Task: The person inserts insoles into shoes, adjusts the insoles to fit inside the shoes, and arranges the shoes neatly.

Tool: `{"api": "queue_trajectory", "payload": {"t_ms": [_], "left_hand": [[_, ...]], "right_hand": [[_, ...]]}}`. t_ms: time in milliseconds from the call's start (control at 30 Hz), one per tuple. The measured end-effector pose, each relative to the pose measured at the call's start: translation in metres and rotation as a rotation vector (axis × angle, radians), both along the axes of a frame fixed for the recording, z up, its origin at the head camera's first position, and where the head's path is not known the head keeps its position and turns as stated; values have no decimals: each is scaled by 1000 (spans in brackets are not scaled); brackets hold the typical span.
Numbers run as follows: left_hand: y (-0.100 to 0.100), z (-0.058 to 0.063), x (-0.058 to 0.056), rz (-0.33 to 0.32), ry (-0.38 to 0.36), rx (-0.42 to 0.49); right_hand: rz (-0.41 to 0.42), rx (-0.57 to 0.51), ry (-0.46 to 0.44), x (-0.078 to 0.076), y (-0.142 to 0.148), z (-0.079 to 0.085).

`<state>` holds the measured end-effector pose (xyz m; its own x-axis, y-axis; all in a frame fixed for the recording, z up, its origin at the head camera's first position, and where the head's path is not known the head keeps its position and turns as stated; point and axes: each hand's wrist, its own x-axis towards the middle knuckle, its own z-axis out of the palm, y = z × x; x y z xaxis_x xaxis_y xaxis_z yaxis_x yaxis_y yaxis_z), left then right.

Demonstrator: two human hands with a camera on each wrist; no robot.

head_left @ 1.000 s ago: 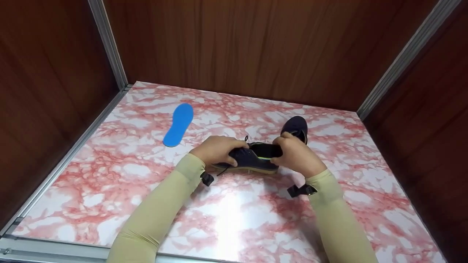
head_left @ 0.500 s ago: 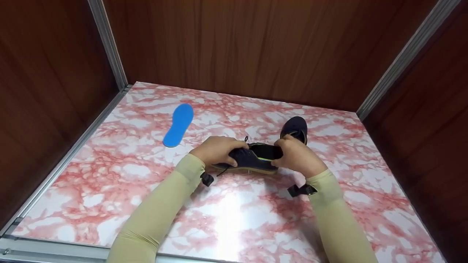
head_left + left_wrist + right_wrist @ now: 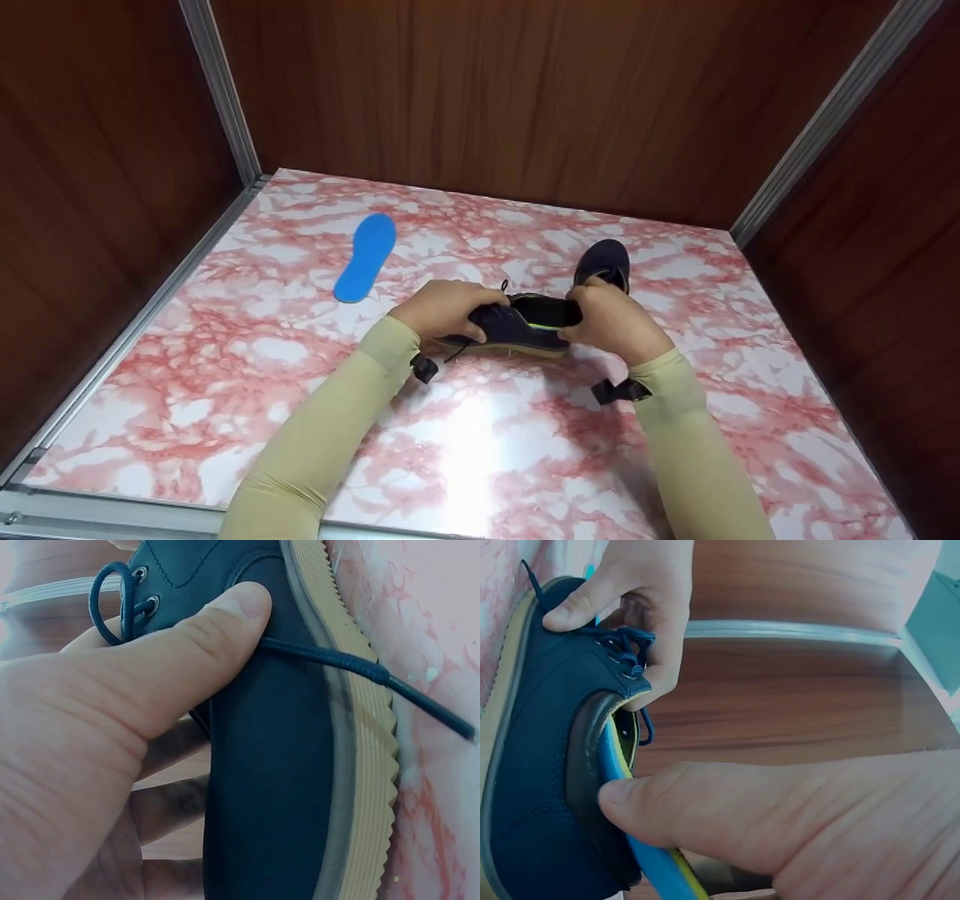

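Observation:
A dark navy lace-up shoe (image 3: 517,332) with a ridged tan sole lies across the middle of the table, toe to the left. My left hand (image 3: 444,309) grips its front part, the thumb (image 3: 225,619) on the near side across a loose lace (image 3: 322,656). At the heel end my right hand (image 3: 611,321) pinches an insole, its thumb (image 3: 641,802) against the blue side. That insole (image 3: 664,874), blue with a yellow edge, sits partly inside the shoe opening. Its dark top shows in the head view; the right fingertips are hidden.
A second dark shoe (image 3: 602,259) stands just behind my right hand, toe away from me. One loose blue insole (image 3: 367,255) lies flat at the back left. Brown wood-grain panels (image 3: 480,97) with metal frame edges enclose the table (image 3: 247,390) at back and sides.
My right hand has shifted very slightly to the right at the heel end. My left hand and the shoe have stayed nearly in place.

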<state>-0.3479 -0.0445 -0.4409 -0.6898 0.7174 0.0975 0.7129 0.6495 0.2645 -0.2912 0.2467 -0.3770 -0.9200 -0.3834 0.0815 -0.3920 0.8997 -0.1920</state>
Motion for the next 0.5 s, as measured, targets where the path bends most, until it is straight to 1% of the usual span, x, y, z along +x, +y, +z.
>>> {"api": "queue_trajectory", "payload": {"t_ms": [233, 500], "left_hand": [[0, 0, 0, -7, 1, 7], [0, 0, 0, 8, -7, 8]], "right_hand": [[18, -11, 32, 0, -2, -1], [47, -30, 61, -1, -2, -4]]}}
